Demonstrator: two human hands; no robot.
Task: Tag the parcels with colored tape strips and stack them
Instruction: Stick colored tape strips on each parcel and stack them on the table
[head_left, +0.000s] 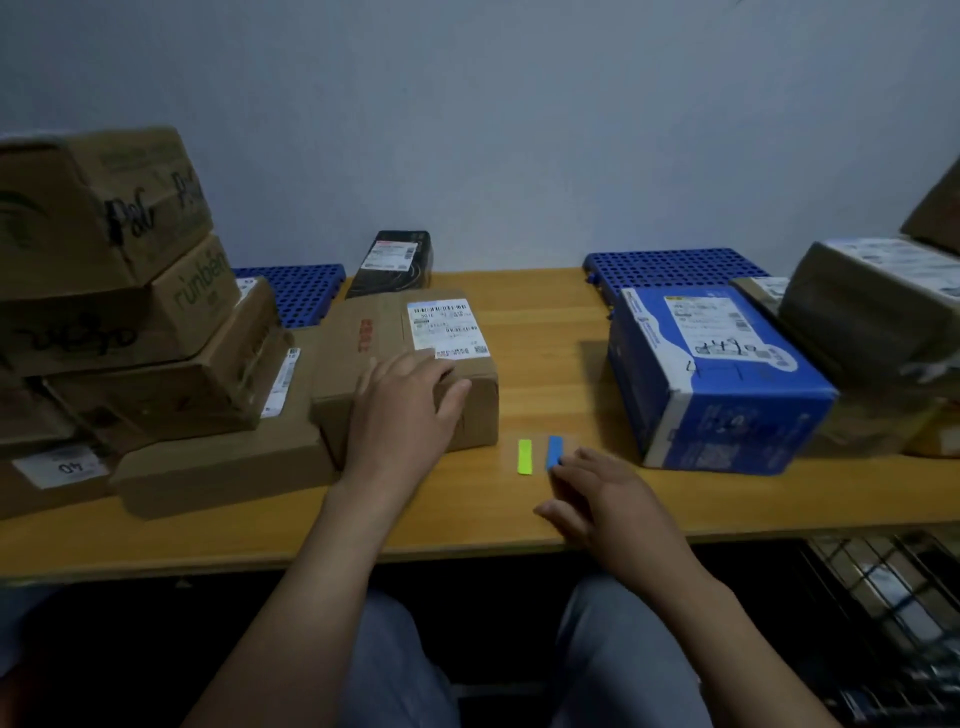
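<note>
The right hand (608, 499) lies low on the wooden table (545, 353) with its fingers loose and half spread, one fingertip just meeting the near end of the short blue tape strip (554, 451); nothing is pinched yet as far as I can see. The left hand (405, 410) rests flat and spread on the near top edge of the brown cardboard parcel with the white shipping label (384, 332), steadying it, not gripping it. The blue strip lies just right of that parcel's near corner, beside a yellow-green tape strip (525, 457), which is closer to the parcel. I'd judge the strip light, limp and sticky, apt to curl on itself, so best lifted by one end with a nail under the edge. The parcel looks stiff, fit to take a firm press. Further right of it stands a blue printed carton (727, 415); to its left leans a stack of brown cardboard boxes (130, 312); behind it sits a small black wrapped packet (397, 265)
</note>
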